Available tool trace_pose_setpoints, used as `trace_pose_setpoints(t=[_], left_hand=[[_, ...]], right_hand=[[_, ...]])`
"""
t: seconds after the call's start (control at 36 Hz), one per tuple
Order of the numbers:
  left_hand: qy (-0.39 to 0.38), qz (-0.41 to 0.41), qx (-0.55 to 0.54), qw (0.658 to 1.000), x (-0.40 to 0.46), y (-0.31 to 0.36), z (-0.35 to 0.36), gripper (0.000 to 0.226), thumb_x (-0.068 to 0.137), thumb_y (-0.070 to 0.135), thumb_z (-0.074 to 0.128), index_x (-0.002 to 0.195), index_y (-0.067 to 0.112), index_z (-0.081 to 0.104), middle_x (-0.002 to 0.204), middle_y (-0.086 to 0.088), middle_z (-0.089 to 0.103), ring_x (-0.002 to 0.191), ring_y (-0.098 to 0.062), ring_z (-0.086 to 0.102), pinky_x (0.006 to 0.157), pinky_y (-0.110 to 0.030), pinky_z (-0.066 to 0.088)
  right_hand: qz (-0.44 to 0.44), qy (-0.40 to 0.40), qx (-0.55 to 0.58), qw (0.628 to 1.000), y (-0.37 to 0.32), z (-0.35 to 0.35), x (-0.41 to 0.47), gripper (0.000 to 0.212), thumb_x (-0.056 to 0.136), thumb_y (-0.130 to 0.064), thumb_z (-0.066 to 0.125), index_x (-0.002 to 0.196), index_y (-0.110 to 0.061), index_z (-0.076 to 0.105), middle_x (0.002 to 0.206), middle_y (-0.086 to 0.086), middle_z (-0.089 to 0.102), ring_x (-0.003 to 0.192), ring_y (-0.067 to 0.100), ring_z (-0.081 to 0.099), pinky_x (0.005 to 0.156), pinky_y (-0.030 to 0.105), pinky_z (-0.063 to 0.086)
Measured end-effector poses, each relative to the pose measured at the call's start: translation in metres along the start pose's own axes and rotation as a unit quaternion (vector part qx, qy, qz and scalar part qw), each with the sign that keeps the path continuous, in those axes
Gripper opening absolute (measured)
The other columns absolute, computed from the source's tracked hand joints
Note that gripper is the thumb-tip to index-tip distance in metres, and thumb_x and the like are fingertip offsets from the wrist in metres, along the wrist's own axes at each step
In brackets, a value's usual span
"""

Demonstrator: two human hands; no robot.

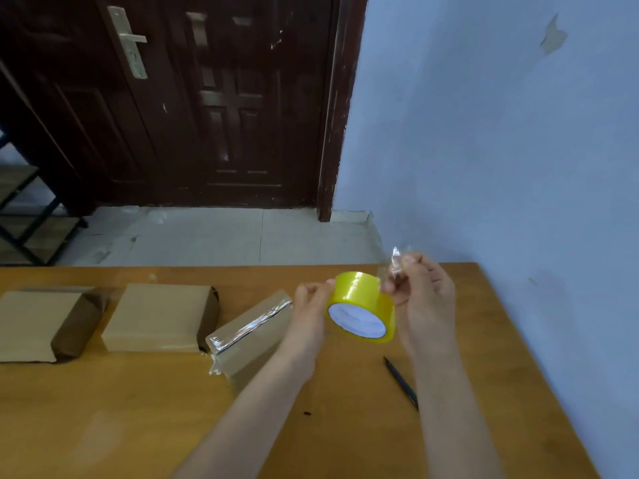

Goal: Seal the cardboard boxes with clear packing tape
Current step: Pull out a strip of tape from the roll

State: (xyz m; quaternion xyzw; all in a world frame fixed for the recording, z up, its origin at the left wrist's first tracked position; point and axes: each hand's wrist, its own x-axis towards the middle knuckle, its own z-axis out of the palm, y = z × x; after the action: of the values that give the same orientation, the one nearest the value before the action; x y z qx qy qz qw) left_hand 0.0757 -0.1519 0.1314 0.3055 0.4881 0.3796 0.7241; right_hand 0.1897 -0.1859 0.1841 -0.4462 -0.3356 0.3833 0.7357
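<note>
A yellow-tinted roll of clear packing tape (361,305) hangs above the wooden table (138,409), its white core facing me. My left hand (309,305) grips the roll at its left side. My right hand (420,292) pinches the crumpled free end of the tape (396,259) just above the roll. Three flat cardboard boxes lie in a row to the left: one at the far left (38,323), one in the middle (155,316), and one (249,337) beside my left wrist with shiny tape along its top edge.
A black pen (401,382) lies on the table under my right forearm. The table's right edge runs along a pale blue wall (518,150). A dark wooden door (207,98) stands beyond the far edge, with a metal shelf frame (27,223) at far left.
</note>
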Motion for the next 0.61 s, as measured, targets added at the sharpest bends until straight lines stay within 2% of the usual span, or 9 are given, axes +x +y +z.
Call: trace_pose_setpoints(t=[0.03, 0.08, 0.17, 0.22, 0.28, 0.39, 0.5, 0.56, 0.61], left_hand=[[0.052, 0.100, 0.068, 0.991, 0.002, -0.003, -0.003, 0.007, 0.093, 0.028, 0.057, 0.095, 0.030, 0.051, 0.102, 0.003, 0.056, 0.092, -0.017, 0.054, 0.081, -0.033, 0.043], [0.093, 0.270, 0.188, 0.940, 0.002, -0.005, -0.009, 0.021, 0.091, 0.018, 0.059, 0.096, 0.037, 0.051, 0.104, 0.012, 0.050, 0.101, -0.013, 0.050, 0.084, -0.027, 0.042], [0.000, 0.395, 0.324, 0.860, -0.007, -0.005, -0.013, 0.027, 0.083, 0.025, 0.053, 0.109, 0.026, 0.058, 0.110, 0.014, 0.050, 0.109, -0.006, 0.046, 0.088, -0.015, 0.037], [-0.072, 0.399, 0.375, 0.834, -0.010, -0.010, -0.012, 0.040, 0.075, 0.032, 0.051, 0.112, 0.019, 0.059, 0.112, 0.011, 0.051, 0.110, -0.007, 0.048, 0.090, -0.013, 0.037], [-0.086, 0.390, 0.396, 0.827, -0.010, -0.020, -0.011, 0.042, 0.072, 0.038, 0.052, 0.109, 0.017, 0.058, 0.110, 0.011, 0.052, 0.107, -0.008, 0.048, 0.091, -0.013, 0.035], [-0.010, 0.370, 0.370, 0.852, -0.005, -0.033, -0.009, 0.028, 0.076, 0.043, 0.057, 0.091, 0.019, 0.058, 0.095, 0.011, 0.056, 0.094, -0.005, 0.051, 0.082, -0.014, 0.038], [0.040, 0.366, 0.379, 0.849, 0.002, -0.037, -0.012, 0.010, 0.085, 0.026, 0.065, 0.083, 0.016, 0.062, 0.083, 0.010, 0.058, 0.079, 0.003, 0.049, 0.068, -0.011, 0.037], [0.046, 0.338, 0.377, 0.861, 0.004, -0.041, -0.015, 0.025, 0.088, 0.037, 0.061, 0.084, 0.013, 0.066, 0.083, 0.008, 0.062, 0.078, 0.003, 0.052, 0.068, -0.014, 0.041], [0.053, 0.304, 0.359, 0.881, 0.005, -0.046, -0.017, 0.043, 0.085, 0.052, 0.051, 0.084, 0.012, 0.067, 0.081, 0.005, 0.065, 0.078, -0.004, 0.059, 0.072, -0.026, 0.048]], right_hand=[[-0.002, -0.006, -0.040, 0.999, 0.003, -0.004, -0.001, 0.047, 0.092, -0.001, 0.044, 0.054, -0.025, 0.057, 0.054, -0.007, 0.051, 0.050, 0.011, 0.045, 0.055, 0.020, 0.040], [0.002, -0.014, -0.098, 0.995, 0.010, -0.009, -0.003, 0.039, 0.091, -0.004, 0.046, 0.058, -0.022, 0.055, 0.055, -0.007, 0.051, 0.053, 0.011, 0.046, 0.058, 0.020, 0.041], [0.016, -0.026, -0.132, 0.991, 0.017, -0.009, -0.007, 0.034, 0.094, 0.004, 0.041, 0.064, -0.009, 0.049, 0.056, -0.005, 0.049, 0.054, 0.012, 0.046, 0.059, 0.019, 0.043], [0.021, -0.039, -0.149, 0.988, 0.020, -0.007, -0.009, 0.031, 0.093, 0.005, 0.042, 0.064, -0.007, 0.047, 0.056, -0.003, 0.049, 0.054, 0.012, 0.046, 0.058, 0.018, 0.043], [0.026, -0.055, -0.177, 0.982, 0.023, -0.005, -0.009, 0.030, 0.092, 0.004, 0.045, 0.064, -0.007, 0.048, 0.054, -0.003, 0.050, 0.055, 0.012, 0.047, 0.058, 0.019, 0.043], [0.047, -0.100, -0.228, 0.967, 0.030, -0.005, -0.010, 0.028, 0.092, 0.002, 0.050, 0.065, -0.006, 0.052, 0.054, -0.001, 0.055, 0.055, 0.011, 0.050, 0.055, 0.019, 0.042], [0.051, -0.107, -0.242, 0.963, 0.037, -0.004, -0.008, 0.027, 0.090, 0.003, 0.050, 0.064, -0.003, 0.050, 0.057, 0.006, 0.055, 0.055, 0.008, 0.049, 0.057, 0.016, 0.041], [0.054, -0.100, -0.249, 0.962, 0.041, -0.005, -0.005, 0.025, 0.090, 0.002, 0.050, 0.065, 0.001, 0.049, 0.060, 0.011, 0.055, 0.056, 0.008, 0.046, 0.056, 0.016, 0.039], [0.060, -0.105, -0.258, 0.958, 0.046, -0.006, -0.003, 0.025, 0.090, 0.001, 0.051, 0.065, 0.003, 0.049, 0.060, 0.011, 0.055, 0.057, 0.008, 0.045, 0.056, 0.016, 0.038]])
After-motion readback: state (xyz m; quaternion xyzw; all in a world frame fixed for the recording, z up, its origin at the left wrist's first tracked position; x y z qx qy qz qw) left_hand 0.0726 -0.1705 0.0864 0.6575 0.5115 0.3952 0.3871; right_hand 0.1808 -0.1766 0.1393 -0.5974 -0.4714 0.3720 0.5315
